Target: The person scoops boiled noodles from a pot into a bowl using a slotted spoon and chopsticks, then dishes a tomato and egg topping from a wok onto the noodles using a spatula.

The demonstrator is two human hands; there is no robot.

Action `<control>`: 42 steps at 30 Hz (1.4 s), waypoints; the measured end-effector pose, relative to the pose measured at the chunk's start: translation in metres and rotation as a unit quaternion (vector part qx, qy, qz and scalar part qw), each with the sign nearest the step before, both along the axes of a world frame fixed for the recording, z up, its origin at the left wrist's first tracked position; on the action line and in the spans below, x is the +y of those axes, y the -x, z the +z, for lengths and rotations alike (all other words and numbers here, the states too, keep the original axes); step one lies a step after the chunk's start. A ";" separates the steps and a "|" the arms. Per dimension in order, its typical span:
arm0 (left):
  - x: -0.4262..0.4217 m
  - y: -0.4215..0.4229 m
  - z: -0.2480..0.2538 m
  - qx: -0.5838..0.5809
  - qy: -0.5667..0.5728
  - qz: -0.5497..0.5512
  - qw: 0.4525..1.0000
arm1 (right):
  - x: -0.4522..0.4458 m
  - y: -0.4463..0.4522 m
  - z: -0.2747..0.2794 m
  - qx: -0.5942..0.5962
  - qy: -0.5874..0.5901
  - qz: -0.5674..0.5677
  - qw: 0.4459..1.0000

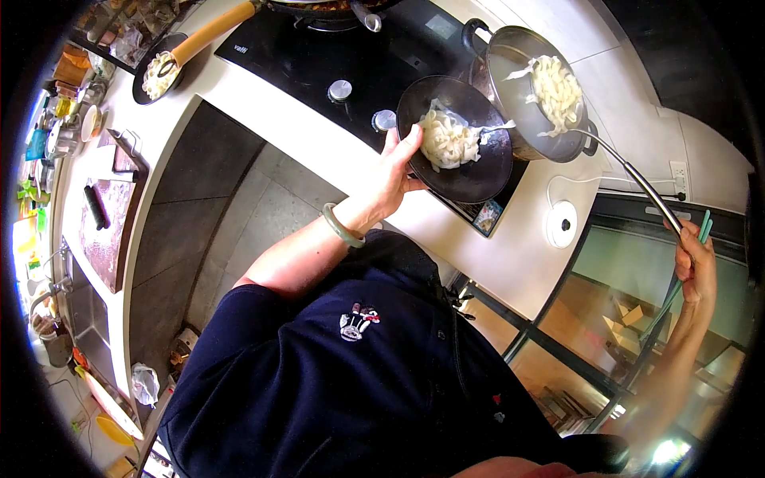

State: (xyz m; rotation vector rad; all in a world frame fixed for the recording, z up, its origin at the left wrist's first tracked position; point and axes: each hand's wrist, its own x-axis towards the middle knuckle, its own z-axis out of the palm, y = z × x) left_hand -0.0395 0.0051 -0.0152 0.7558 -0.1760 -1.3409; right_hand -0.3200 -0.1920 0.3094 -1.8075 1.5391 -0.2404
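My left hand [398, 171], with a bracelet on its wrist, grips the near rim of a black bowl [486, 179], thumb on the inside. Pale wide noodles [448, 139] lie in the bowl, and a strand trails over its far rim. Right beside it is a two-handled pot [510, 68] on the cooktop. More wide noodles [558, 88] are heaped over the pot, at the end of a long-handled ladle [649, 191]; its head is hidden under them. My right hand [697, 263] is closed around the ladle's handle together with green chopsticks [669, 299].
A black cooktop [311, 76] with metal knobs [340, 90] lies ahead. At the back is a pan [327, 8]. Another black bowl of noodles [159, 76] stands on the left counter, a wooden handle [211, 32] across it. A round white lid-like object [561, 223] sits at right.
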 end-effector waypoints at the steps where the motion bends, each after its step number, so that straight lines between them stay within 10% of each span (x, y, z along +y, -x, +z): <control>1: 0.000 0.000 0.000 0.003 0.001 0.001 1.000 | 0.000 0.000 0.000 0.003 0.001 -0.001 1.000; 30: 0.000 0.002 0.001 -0.007 -0.003 0.023 1.000 | 0.135 -0.030 -0.009 0.117 0.072 0.061 0.989; 32: -0.001 0.003 0.000 -0.008 -0.006 0.024 1.000 | 0.158 -0.034 -0.031 0.279 0.321 0.307 0.851; 42: 0.000 0.000 0.001 0.010 0.019 0.016 1.000 | 0.192 -0.038 -0.039 0.412 0.433 0.427 0.679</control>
